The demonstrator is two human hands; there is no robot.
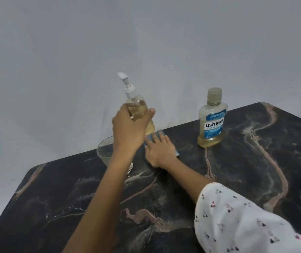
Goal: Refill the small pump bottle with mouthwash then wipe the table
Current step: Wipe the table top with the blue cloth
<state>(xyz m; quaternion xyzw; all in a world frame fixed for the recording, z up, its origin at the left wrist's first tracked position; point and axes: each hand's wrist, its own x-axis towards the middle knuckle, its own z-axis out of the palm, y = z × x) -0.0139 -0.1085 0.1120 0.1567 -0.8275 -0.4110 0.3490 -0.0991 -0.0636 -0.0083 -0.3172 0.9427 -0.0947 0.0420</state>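
Tilt is the risk: the filled pump bottle (138, 110), gripped aloft by the left hand (127, 128), could slip, while the right hand (157, 148), pressing flat on the blue cloth (161, 136), sweeps the counter (255, 179) toward the glass bowl (104, 150).

Your small pump bottle (137, 108): clear, white pump fitted, amber liquid inside, tilted, lifted off the table (255, 179). Mouthwash bottle (212, 121): upright near the far edge, capped, roughly a fifth full. Blue cloth (157, 136) lies flat on the dark marbled top.
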